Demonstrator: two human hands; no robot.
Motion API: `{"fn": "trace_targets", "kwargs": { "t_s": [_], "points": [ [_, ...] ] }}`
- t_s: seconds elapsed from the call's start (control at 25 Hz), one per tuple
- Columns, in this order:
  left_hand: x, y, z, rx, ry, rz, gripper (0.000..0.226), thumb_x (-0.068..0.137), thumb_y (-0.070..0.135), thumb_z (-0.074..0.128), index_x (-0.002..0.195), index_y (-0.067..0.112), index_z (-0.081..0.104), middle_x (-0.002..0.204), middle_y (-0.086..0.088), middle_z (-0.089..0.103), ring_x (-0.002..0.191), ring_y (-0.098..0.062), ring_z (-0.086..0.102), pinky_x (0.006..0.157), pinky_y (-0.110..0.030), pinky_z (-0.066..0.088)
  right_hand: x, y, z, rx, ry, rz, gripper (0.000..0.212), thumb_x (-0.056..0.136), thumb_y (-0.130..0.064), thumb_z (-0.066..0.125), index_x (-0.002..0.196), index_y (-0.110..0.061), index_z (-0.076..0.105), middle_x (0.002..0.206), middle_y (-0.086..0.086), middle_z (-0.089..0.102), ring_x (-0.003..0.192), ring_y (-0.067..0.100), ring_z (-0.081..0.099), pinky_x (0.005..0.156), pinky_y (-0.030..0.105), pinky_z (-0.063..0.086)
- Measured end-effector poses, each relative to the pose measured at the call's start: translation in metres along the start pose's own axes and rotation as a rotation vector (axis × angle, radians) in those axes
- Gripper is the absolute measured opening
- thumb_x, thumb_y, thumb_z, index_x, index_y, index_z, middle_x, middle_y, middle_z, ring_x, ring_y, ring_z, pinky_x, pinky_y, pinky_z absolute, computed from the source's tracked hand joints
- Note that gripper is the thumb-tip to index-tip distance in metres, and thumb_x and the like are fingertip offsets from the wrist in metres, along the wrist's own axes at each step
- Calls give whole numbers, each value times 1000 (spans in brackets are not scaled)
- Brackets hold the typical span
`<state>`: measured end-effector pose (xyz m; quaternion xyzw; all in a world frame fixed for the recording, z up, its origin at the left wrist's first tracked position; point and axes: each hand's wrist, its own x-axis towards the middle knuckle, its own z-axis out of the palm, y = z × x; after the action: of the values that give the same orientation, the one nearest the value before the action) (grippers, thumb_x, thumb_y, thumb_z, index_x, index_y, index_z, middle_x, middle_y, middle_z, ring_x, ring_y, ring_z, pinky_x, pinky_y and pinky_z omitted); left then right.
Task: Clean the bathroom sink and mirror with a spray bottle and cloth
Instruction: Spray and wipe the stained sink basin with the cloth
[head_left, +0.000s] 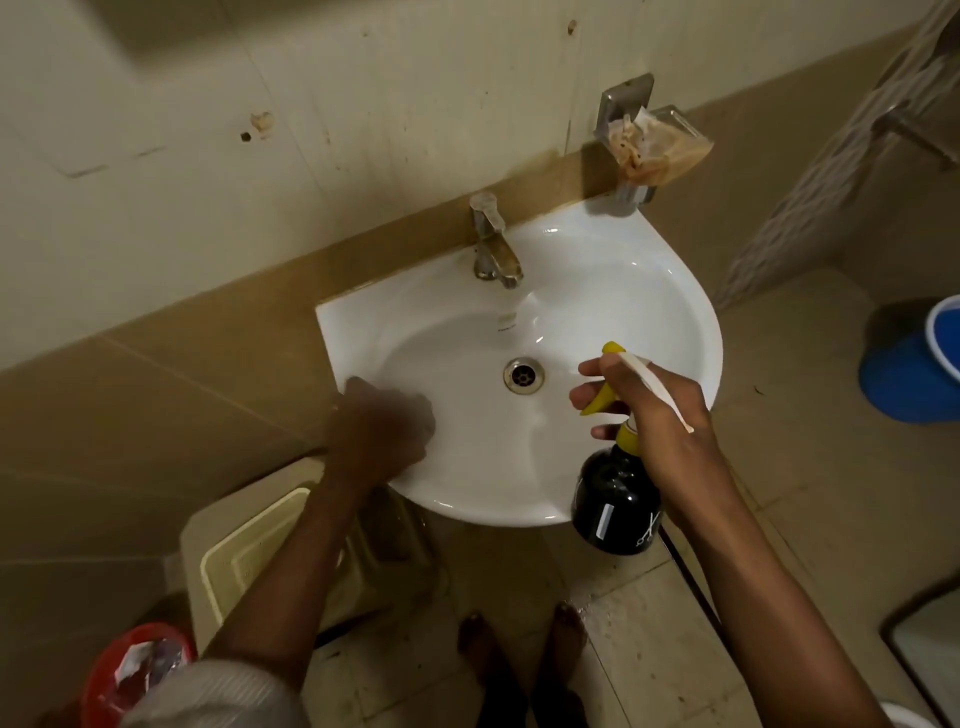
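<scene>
Gripping the spray bottle by its neck at the sink's four o'clock, my right hand fingers the trigger; rigid, probably slippery wet. Left hand blurred at eight o'clock, grip unclear.

White sink; black spray bottle (yellow trigger and collar); blue bucket far right; red bin lower left.
</scene>
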<state>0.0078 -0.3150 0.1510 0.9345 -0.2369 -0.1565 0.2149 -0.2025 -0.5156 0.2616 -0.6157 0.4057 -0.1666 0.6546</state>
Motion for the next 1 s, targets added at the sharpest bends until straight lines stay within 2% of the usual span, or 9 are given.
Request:
{"fn": "trace_targets", "kwargs": {
  "t_s": [0.16, 0.24, 0.36, 0.48, 0.64, 0.76, 0.84, 0.88, 1.0],
  "points": [
    [-67, 37, 21, -213, -26, -137, 64, 39, 56, 65, 91, 18, 65, 105, -2, 40, 92, -18, 49, 74, -25, 44, -2, 0, -6, 12, -8, 2, 29, 107, -33, 57, 103, -16, 80, 82, 1, 79, 79, 10, 74, 72, 29, 61],
    [-90, 54, 35, -232, 9, -164, 49, 49, 44, 76, 89, 20, 62, 105, -1, 40, 94, -19, 47, 77, -29, 43, -3, 0, -14, 22, 14, 6, 29, 106, -33, 57, 102, -16, 80, 81, 2, 80, 81, 14, 75, 74, 32, 62],
    [-109, 87, 62, -125, 33, -201, 52, 60, 49, 75, 103, 21, 65, 106, 1, 40, 104, -25, 49, 87, -37, 46, -3, -2, -32, 58, 86, 18, 29, 105, -33, 58, 102, -15, 80, 81, 2, 80, 82, 14, 75, 76, 34, 61],
    [-126, 144, 82, -175, -112, -163, 49, 67, 42, 69, 111, 26, 53, 106, 6, 31, 109, -19, 41, 84, -34, 33, -1, -6, -58, 76, 164, 7, 31, 106, -38, 57, 102, -17, 80, 85, 4, 81, 85, 14, 76, 75, 32, 61],
    [-122, 195, 99, -184, -247, -70, 56, 69, 43, 67, 118, 26, 46, 116, 3, 32, 115, -20, 37, 95, -38, 33, 6, -13, -94, 126, 276, -9, 32, 105, -40, 57, 104, -17, 80, 89, 6, 82, 89, 20, 77, 78, 36, 57],
    [-104, 219, 100, -411, -580, -114, 40, 66, 39, 70, 100, 33, 51, 115, 4, 43, 113, -22, 45, 99, -41, 40, 10, -22, -112, 174, 344, -9, 31, 104, -41, 58, 95, -22, 79, 88, 0, 84, 90, 18, 79, 81, 37, 56],
    [-98, 225, 90, -696, -731, -105, 42, 56, 36, 73, 94, 32, 57, 110, 1, 58, 102, -21, 60, 87, -44, 55, 14, -27, -119, 204, 355, -9, 33, 105, -40, 57, 88, -27, 81, 89, -5, 84, 88, 14, 80, 83, 38, 54],
    [-94, 219, 86, -801, -707, -114, 45, 58, 31, 74, 100, 28, 59, 104, 0, 60, 91, -15, 64, 76, -36, 59, 16, -29, -122, 213, 346, -5, 36, 105, -40, 56, 84, -30, 83, 88, -6, 84, 86, 12, 80, 83, 38, 53],
    [-67, 176, 68, -1012, -327, -239, 36, 80, 11, 75, 108, 18, 54, 72, -10, 59, 46, -17, 57, 38, -26, 45, 23, -33, -125, 214, 305, -2, 44, 106, -38, 53, 74, -39, 84, 86, -8, 84, 84, 12, 80, 84, 38, 54]
  ]
}}
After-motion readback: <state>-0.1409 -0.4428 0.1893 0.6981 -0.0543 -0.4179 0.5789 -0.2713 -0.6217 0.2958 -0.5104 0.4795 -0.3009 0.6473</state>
